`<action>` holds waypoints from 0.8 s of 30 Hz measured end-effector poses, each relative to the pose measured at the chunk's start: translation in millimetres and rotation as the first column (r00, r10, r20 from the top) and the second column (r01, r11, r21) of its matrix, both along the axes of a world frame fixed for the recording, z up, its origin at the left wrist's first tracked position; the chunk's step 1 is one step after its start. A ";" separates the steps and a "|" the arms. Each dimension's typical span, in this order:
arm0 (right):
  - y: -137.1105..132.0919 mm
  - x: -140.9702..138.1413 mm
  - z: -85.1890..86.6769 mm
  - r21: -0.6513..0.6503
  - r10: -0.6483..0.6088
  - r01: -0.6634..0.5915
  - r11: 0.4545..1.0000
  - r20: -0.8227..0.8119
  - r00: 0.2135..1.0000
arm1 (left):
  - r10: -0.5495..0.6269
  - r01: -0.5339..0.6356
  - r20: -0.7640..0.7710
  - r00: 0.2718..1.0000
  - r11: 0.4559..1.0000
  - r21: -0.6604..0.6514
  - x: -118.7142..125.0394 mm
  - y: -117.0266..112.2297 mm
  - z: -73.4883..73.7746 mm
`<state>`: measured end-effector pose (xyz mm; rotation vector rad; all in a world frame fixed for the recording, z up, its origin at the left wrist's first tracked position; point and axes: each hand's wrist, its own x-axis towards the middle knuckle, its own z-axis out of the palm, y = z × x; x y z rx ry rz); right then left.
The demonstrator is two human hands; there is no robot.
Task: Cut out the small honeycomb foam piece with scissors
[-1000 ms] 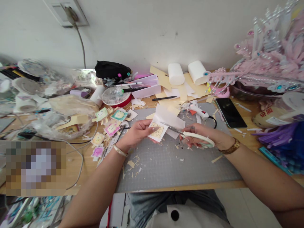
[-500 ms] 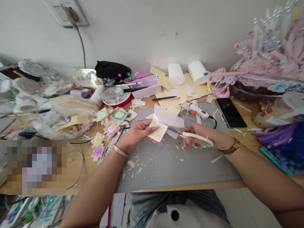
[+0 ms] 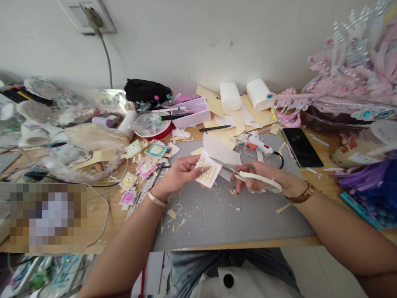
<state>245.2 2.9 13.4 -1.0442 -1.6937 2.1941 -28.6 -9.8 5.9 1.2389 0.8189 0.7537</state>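
Observation:
My left hand (image 3: 178, 174) pinches a small white paper piece (image 3: 208, 173) printed with a tan scalloped pattern, held just above the grey cutting mat (image 3: 217, 215). My right hand (image 3: 263, 176) is closed round the white handles of a pair of scissors (image 3: 248, 177). The blades point left and reach the upper right edge of the paper piece. A larger white sheet (image 3: 221, 153) lies on the mat behind the piece.
A white glue gun (image 3: 259, 145) and black phone (image 3: 301, 147) lie beyond my right hand. Small coloured face cards (image 3: 145, 167) sit left of the mat. Paper scraps litter the mat. Pink crowns (image 3: 350, 82) pile at the right, bags and clutter at the left.
The paper piece has turned slightly in my left hand and the scissors have shifted a little; both hands stay in place.

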 end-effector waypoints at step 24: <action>-7.2 -8.3 14.3 0.071 0.016 -0.014 0.997 -0.034 0.999 | -0.030 0.027 0.045 0.999 0.998 0.061 0.0 -4.9 6.1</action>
